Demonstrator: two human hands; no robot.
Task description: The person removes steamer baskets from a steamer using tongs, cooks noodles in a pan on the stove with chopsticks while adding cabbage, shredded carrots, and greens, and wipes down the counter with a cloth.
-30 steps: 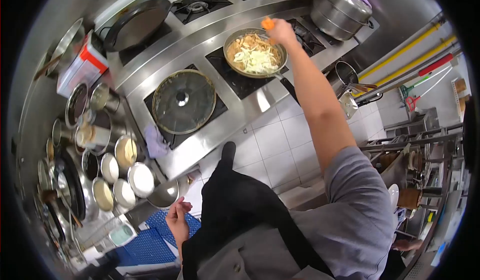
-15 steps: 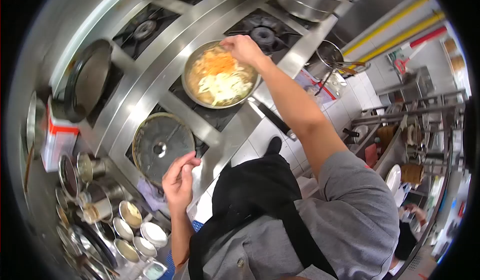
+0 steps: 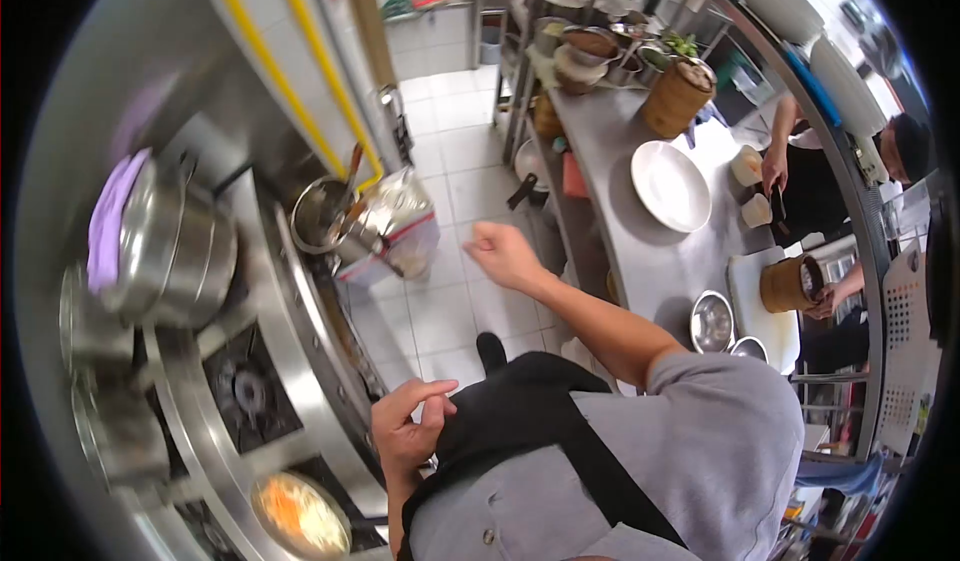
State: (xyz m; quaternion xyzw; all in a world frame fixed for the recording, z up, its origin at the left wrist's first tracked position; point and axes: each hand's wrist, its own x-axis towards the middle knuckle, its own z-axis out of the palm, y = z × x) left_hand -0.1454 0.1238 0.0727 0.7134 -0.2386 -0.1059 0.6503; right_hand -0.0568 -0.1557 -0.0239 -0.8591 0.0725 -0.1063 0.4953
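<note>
My right hand (image 3: 502, 255) is raised over the tiled floor, its fingers curled into a loose fist with nothing seen in it. My left hand (image 3: 412, 423) hangs in front of the black apron (image 3: 520, 401), index finger stretched out and thumb apart, holding nothing. Neither hand touches any object. At the lower left, a frying pan (image 3: 342, 533) sits on the stove with shredded orange and pale vegetables (image 3: 300, 513) in it. Its handle is not visible.
A large steel pot (image 3: 180, 251) with a purple cloth (image 3: 115, 216) stands on the stove (image 3: 310, 331) at left. On the steel counter (image 3: 625, 191) at right are a white plate (image 3: 670, 186), bamboo steamers (image 3: 680, 96) and a metal bowl (image 3: 712, 321). Two people work behind it.
My view and body have turned right, away from the stove toward the counter. My right hand has left the pan's rim and now hangs over the floor. The pan has shifted to the lower left.
</note>
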